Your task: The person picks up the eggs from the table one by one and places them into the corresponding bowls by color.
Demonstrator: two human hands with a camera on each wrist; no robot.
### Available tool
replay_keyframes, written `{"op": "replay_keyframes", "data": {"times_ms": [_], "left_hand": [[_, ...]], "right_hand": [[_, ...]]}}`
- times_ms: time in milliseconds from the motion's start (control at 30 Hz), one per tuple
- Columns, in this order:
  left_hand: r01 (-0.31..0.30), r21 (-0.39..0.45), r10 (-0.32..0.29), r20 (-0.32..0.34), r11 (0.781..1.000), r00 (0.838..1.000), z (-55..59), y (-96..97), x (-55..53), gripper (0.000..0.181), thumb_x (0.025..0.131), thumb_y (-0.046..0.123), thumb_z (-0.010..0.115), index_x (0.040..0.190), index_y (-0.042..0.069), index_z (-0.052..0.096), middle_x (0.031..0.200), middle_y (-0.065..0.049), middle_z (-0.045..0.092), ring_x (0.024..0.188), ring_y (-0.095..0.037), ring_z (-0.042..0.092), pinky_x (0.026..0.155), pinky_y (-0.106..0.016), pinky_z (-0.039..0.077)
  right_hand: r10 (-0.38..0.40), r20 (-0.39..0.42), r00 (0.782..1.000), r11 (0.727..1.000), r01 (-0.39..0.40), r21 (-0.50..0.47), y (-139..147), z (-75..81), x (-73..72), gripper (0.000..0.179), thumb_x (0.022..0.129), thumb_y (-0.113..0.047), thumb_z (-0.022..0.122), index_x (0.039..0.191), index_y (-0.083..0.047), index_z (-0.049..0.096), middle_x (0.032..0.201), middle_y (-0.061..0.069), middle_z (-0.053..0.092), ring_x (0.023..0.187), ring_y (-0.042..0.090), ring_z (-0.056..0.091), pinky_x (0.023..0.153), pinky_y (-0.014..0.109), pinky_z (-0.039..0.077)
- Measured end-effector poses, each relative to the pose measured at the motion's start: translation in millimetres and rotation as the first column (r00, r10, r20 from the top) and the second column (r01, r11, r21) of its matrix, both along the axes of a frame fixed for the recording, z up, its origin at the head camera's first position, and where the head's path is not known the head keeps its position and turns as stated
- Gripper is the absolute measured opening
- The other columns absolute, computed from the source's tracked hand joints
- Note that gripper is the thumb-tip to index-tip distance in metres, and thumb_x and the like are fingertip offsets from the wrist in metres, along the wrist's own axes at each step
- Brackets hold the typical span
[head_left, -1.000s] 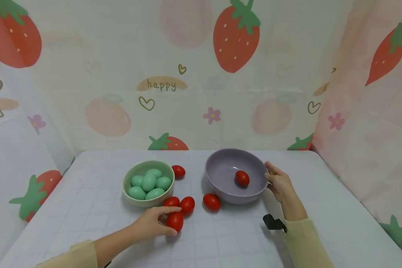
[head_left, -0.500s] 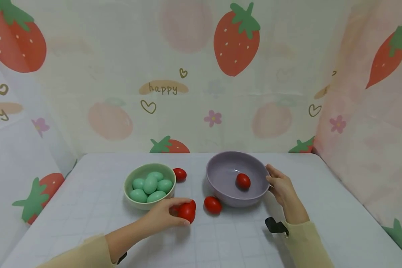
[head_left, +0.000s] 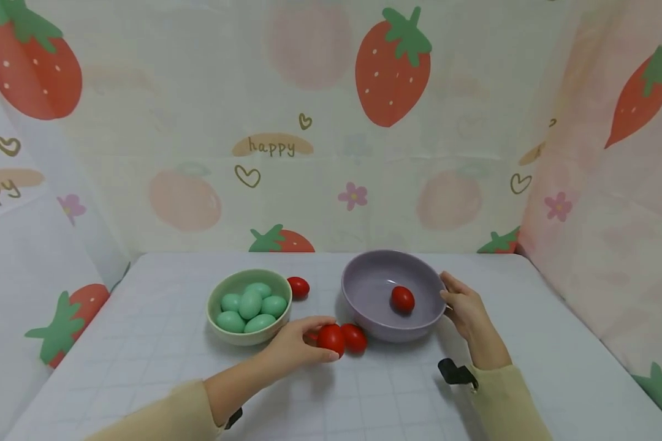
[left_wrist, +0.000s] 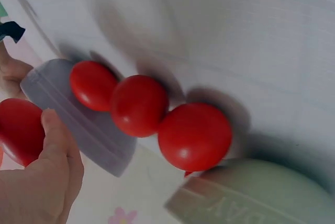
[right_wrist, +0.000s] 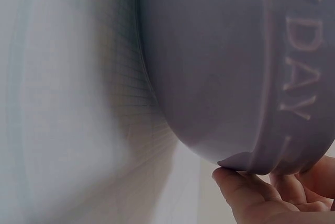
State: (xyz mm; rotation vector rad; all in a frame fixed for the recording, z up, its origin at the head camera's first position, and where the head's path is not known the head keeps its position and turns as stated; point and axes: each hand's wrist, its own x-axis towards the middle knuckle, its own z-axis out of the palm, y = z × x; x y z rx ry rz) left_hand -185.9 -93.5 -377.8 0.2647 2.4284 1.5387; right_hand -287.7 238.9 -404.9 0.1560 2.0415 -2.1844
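Note:
A red egg (head_left: 331,340) is pinched between the thumb and fingers of my left hand (head_left: 292,350). In the left wrist view this held egg (left_wrist: 21,132) appears above the table, apart from a row of red eggs (left_wrist: 138,105). One red egg (head_left: 355,339) lies on the table just left of the purple bowl (head_left: 369,321); in the head view my left hand mostly hides the others in the row. My right hand (head_left: 471,315) grips the bowl's right side at the rim, with fingers (right_wrist: 238,185) against its outer wall. Inside that bowl sits a red egg (head_left: 403,300).
To the left, a light green bowl (head_left: 214,306) contains several green eggs (head_left: 250,304). Another red egg (head_left: 298,287) lies beside its back right rim. A strawberry-print cloth (head_left: 391,73) hangs behind the white table (head_left: 160,343).
My left hand has picked up a red egg and carried it right, towards the purple bowl. The right hand has kept its hold on the bowl.

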Motion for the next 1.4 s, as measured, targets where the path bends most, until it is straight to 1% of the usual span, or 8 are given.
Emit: {"op": "replay_keyframes", "data": {"times_ms": [167, 267, 400, 600, 900, 1133, 1333, 1400], "left_hand": [[-0.026, 0.020, 0.026, 0.029, 0.999, 0.999, 5.1, 10.7, -5.9, 0.059, 0.084, 0.016, 0.081, 0.139, 0.013, 0.061, 0.116, -0.007, 0.065, 0.102, -0.021, 0.058, 0.080, -0.034, 0.057], [-0.050, 0.031, 0.049, 0.033, 0.998, 0.998, 8.0, 15.7, -10.2, 0.060, 0.085, 0.017, 0.080, 0.141, 0.013, 0.059, 0.119, -0.009, 0.064, 0.101, -0.022, 0.060, 0.081, -0.037, 0.058], [-0.081, 0.035, 0.080, 0.031, 0.996, 0.996, 11.2, 24.1, -16.4, 0.061, 0.085, 0.020, 0.080, 0.142, 0.015, 0.058, 0.131, -0.013, 0.062, 0.107, -0.025, 0.061, 0.086, -0.040, 0.057], [-0.110, 0.050, 0.108, 0.044, 0.993, 0.993, 16.3, 35.8, -26.8, 0.065, 0.086, 0.021, 0.079, 0.146, 0.016, 0.054, 0.139, -0.016, 0.058, 0.121, -0.031, 0.056, 0.093, -0.048, 0.055], [-0.179, 0.150, 0.165, 0.097, 0.972, 0.981, 18.1, 51.5, -46.4, 0.064, 0.088, 0.022, 0.077, 0.147, 0.019, 0.052, 0.145, -0.016, 0.052, 0.134, -0.037, 0.046, 0.103, -0.053, 0.050], [-0.207, 0.192, 0.184, 0.131, 0.959, 0.974, 18.9, 60.3, -57.2, 0.063, 0.089, 0.020, 0.076, 0.147, 0.018, 0.052, 0.144, -0.016, 0.053, 0.129, -0.033, 0.051, 0.101, -0.046, 0.053], [-0.235, 0.245, 0.198, 0.165, 0.941, 0.966, 16.2, 73.2, -68.3, 0.062, 0.091, 0.019, 0.074, 0.148, 0.016, 0.050, 0.140, -0.018, 0.055, 0.116, -0.035, 0.062, 0.100, -0.043, 0.054], [-0.236, 0.265, 0.199, 0.158, 0.935, 0.967, 14.4, 77.8, -72.4, 0.062, 0.092, 0.018, 0.073, 0.149, 0.014, 0.049, 0.138, -0.019, 0.056, 0.112, -0.036, 0.064, 0.099, -0.043, 0.054]], "right_hand": [[0.009, -0.001, 1.000, 1.000, -0.009, -0.012, 0.3, -0.5, -0.8, 0.060, 0.104, 0.005, 0.034, 0.159, -0.004, 0.010, 0.167, 0.012, 0.002, 0.153, 0.033, 0.004, 0.124, 0.049, 0.015], [0.006, 0.001, 1.000, 1.000, -0.006, -0.016, 0.6, -0.7, -1.0, 0.060, 0.104, 0.005, 0.035, 0.159, -0.004, 0.010, 0.167, 0.013, 0.002, 0.153, 0.033, 0.004, 0.124, 0.049, 0.015], [0.000, -0.001, 1.000, 1.000, 0.000, -0.015, 1.8, -0.7, -0.9, 0.061, 0.104, 0.004, 0.035, 0.159, -0.003, 0.010, 0.167, 0.012, 0.002, 0.153, 0.032, 0.004, 0.124, 0.049, 0.014], [-0.004, 0.000, 1.000, 1.000, 0.004, -0.031, 0.4, 0.3, -1.1, 0.061, 0.104, 0.005, 0.035, 0.159, -0.003, 0.010, 0.166, 0.013, 0.002, 0.153, 0.032, 0.004, 0.124, 0.049, 0.014], [-0.008, 0.007, 1.000, 0.999, 0.008, -0.033, 0.3, -0.1, -1.0, 0.061, 0.104, 0.006, 0.035, 0.159, -0.003, 0.010, 0.167, 0.012, 0.002, 0.154, 0.031, 0.003, 0.124, 0.049, 0.015], [0.006, 0.000, 1.000, 1.000, -0.006, -0.026, -0.5, -1.3, -0.5, 0.060, 0.105, 0.004, 0.036, 0.159, -0.003, 0.010, 0.167, 0.012, 0.002, 0.154, 0.031, 0.004, 0.124, 0.048, 0.016], [-0.005, 0.005, 1.000, 1.000, 0.005, -0.018, 1.2, -1.1, -1.1, 0.060, 0.105, 0.004, 0.036, 0.159, -0.004, 0.011, 0.166, 0.011, 0.003, 0.154, 0.031, 0.003, 0.124, 0.049, 0.015], [-0.006, 0.003, 1.000, 1.000, 0.006, -0.018, 1.2, -0.8, -0.8, 0.060, 0.105, 0.004, 0.036, 0.159, -0.004, 0.011, 0.166, 0.011, 0.003, 0.154, 0.031, 0.003, 0.124, 0.050, 0.014]]}}
